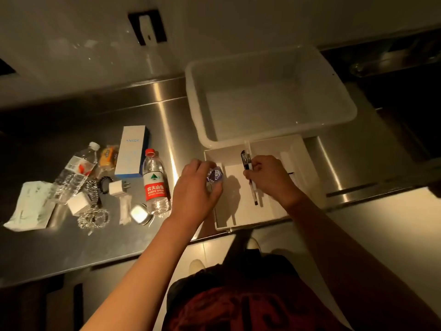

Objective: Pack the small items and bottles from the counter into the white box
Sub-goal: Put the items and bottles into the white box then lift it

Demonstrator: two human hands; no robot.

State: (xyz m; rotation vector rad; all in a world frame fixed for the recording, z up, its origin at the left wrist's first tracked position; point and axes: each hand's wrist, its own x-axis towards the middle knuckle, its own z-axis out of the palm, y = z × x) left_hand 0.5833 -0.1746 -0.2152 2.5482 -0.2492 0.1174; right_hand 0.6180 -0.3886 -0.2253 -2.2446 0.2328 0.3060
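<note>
The left hand [194, 185] curls around a small purplish object [215, 175], perhaps a bottle, at the box's [223, 225] left edge. The right hand [270, 179] pinches pens [250, 173] over the box. Both forearms reach forward above the steel table [71, 247]. Bottles [155, 181] and clutter lie left; a tub [269, 96] sits behind.

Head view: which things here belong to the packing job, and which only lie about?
For the job:
white box
pens in right hand
small purple item in left hand
red-label bottle
charger plug

Lying about:
large white tub
wall dispenser
</note>
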